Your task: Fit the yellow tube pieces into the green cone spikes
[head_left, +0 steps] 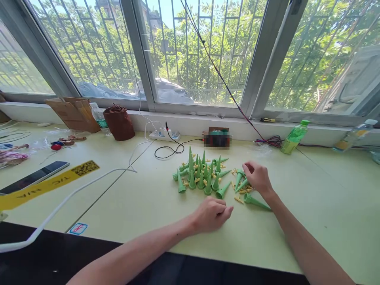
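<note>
My left hand point(212, 214) rests on the table in a loose fist, thumb to the right; whatever may be inside its fingers is hidden. To the right, my right hand point(259, 176) is bent with fingers pinched together over a small pile; what they hold, if anything, is too small to make out. Under and beside it lie small yellow plastic pieces point(238, 200) and several loose green cone-shaped nozzles point(255, 202). Just beyond my left hand stands a cluster of green nozzles point(201, 182), mostly tip up, with yellow pieces among them.
A power strip point(164, 135), a brown pot point(119, 123) and a paper bag point(75, 114) stand along the sill. Green-labelled bottle point(295, 137) stands at the right. A phone point(34, 176), yellow tag point(50, 185) and white cable point(74, 192) occupy the left.
</note>
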### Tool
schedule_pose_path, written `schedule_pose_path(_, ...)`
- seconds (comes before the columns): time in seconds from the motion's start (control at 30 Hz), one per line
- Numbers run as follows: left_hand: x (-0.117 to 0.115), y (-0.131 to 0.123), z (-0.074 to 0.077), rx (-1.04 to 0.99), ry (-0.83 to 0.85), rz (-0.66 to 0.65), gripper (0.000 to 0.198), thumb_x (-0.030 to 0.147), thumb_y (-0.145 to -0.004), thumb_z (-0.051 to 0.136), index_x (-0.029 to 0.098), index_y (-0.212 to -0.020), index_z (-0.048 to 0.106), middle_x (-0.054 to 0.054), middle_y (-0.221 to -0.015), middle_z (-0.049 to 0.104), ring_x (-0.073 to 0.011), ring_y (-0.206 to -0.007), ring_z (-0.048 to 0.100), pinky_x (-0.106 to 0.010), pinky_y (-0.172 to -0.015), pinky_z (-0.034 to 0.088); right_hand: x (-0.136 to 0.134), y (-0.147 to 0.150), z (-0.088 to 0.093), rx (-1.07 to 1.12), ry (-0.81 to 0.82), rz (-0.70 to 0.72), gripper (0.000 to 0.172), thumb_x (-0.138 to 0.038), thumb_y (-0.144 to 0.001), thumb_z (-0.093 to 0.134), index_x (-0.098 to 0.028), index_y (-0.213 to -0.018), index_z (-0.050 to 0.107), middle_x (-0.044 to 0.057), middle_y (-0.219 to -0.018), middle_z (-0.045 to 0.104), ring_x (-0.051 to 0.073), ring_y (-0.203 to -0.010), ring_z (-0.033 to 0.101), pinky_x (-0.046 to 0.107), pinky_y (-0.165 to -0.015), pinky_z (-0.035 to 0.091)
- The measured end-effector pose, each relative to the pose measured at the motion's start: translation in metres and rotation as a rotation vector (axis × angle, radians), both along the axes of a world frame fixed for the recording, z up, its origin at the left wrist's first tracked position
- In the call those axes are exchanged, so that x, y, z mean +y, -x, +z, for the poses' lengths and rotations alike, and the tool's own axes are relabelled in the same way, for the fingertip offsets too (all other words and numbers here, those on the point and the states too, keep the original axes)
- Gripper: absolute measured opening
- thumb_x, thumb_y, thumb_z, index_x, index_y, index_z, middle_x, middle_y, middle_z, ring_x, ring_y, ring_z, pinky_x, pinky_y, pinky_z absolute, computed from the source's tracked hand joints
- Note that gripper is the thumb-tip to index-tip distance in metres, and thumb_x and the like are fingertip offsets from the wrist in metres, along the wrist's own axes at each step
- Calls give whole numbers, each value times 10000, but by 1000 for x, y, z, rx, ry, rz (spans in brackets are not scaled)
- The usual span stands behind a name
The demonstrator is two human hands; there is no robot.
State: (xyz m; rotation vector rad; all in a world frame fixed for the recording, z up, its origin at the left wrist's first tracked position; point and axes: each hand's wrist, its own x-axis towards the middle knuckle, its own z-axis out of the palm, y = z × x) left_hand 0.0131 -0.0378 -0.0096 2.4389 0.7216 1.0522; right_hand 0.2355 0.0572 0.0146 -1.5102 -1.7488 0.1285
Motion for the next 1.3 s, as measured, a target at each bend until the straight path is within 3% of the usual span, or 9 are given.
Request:
schedule_pose_path(0.1, 1, 0, 2, 9, -7, -9, 480, 211, -933, 425, 178, -501, 217, 57, -487, 209, -60, -413, 190, -263, -454, 166, -2, 0, -7, -37, -2, 8, 259, -331, -898, 487, -176, -800, 669, 62, -708, 689, 184, -630, 606, 282, -661, 427)
schedule_pose_path(0.27, 0, 0, 4, 32, -17, -19, 478, 202, -905, 464, 169, -479, 249, 52, -488, 257, -58, -423, 217, -247, -456, 195, -8, 15, -4, -90, -98, 78, 238, -265, -936, 453, -163, -859, 654, 69, -765, 669, 184, -688, 589, 285, -702, 437)
schedule_pose_path(0.47, -2, 0, 3, 44, -39, -24, 397, 186, -866, 498, 162, -494, 363, 40, -496, 383, -61, -446, 298, -217, -472, 255, -20, 46, -5, -246, -155, 366, 265, -142, -946, 436, -151, -1150, 605, 112, -1041, 669, 235, -984, 592, 361, -889, 465)
schedule_pose_path(0.63, -5, 1, 6, 51, -11, -14, 135, 161, -839, 497, 159, -780, 619, 23, -589, 574, -58, -451, 394, -190, -500, 340, -17, 58, -9, -407, -90, 462, 362, -46, -902, 462, -178, -1219, 574, 111, -1155, 655, 253, -1067, 556, 411, -917, 473)
schedule_pose_path(0.73, -7, 2, 6, 80, -8, -13, 167, 161, -845, 500, 162, -924, 647, 23, -611, 610, -64, -461, 442, -192, -529, 370, -15, 58, -12, -420, -66, 466, 405, -37, -885, 496, -184, -1258, 555, 100, -1175, 654, 255, -1067, 548, 415, -926, 475)
schedule_pose_path(0.97, -5, 5, 5, 133, -20, 3, 195, 233, -963, 430, 167, -878, 592, 1, -706, 614, -94, -583, 506, -218, -586, 365, -15, 57, -18, -428, -65, 438, 413, -61, -856, 572, -204, -1244, 579, 99, -1157, 633, 263, -1070, 538, 417, -937, 471)
schedule_pose_path(1.13, -1, 8, 4, 92, -40, 0, 328, 273, -993, 371, 182, -679, 400, 34, -611, 429, -100, -546, 353, -238, -538, 286, -15, 57, -18, -438, -36, 425, 328, -53, -851, 576, -190, -1145, 623, 101, -1110, 619, 250, -1046, 555, 406, -931, 466)
schedule_pose_path(1.3, 4, 9, 3, 39, -27, -133, 442, 336, -1001, 354, 194, -595, 252, 51, -557, 268, -88, -501, 252, -256, -504, 223, -14, 56, -22, -430, -46, 428, 260, -67, -873, 555, -183, -1095, 625, 106, -1092, 633, 250, -1024, 554, 401, -911, 465)
